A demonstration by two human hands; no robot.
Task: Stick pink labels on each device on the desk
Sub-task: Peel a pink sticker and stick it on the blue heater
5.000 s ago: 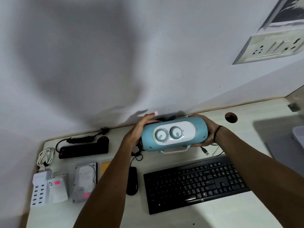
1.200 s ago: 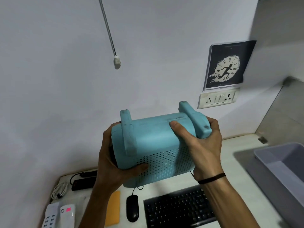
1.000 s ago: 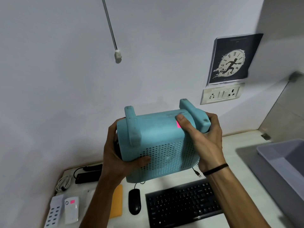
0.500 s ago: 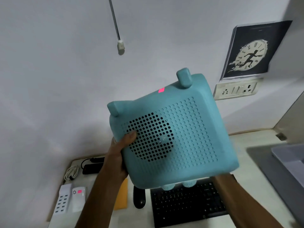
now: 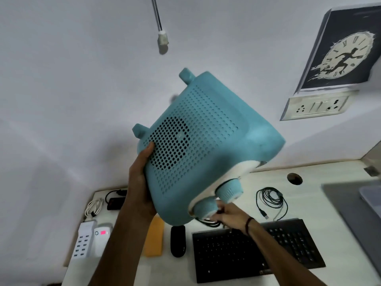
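Observation:
My left hand point(image 5: 140, 186) grips the left edge of a blue heater point(image 5: 202, 145) and holds it tilted above the desk point(image 5: 309, 186). Its perforated back faces me, its two feet point up-left, and its two knobs point down-right. No pink label shows on the heater from this side. Just under the knobs, my right hand point(image 5: 228, 215) is closed around a bundle of black cord point(image 5: 210, 222). A white device point(image 5: 102, 239) at the desk's left carries a pink label point(image 5: 102, 232).
On the desk lie a black keyboard point(image 5: 257, 248), a black mouse point(image 5: 178, 241), an orange pad point(image 5: 154, 237), a white multi-port charger point(image 5: 83, 241), a white cable point(image 5: 93, 207), a black power strip point(image 5: 115, 203) and a coiled black USB cable point(image 5: 271, 201). A grey tray point(image 5: 358, 205) stands right.
The heater has tipped further, turning its labelled underside out of sight and bringing the knobs into view. My right hand has come out from beneath it and closed on the cord.

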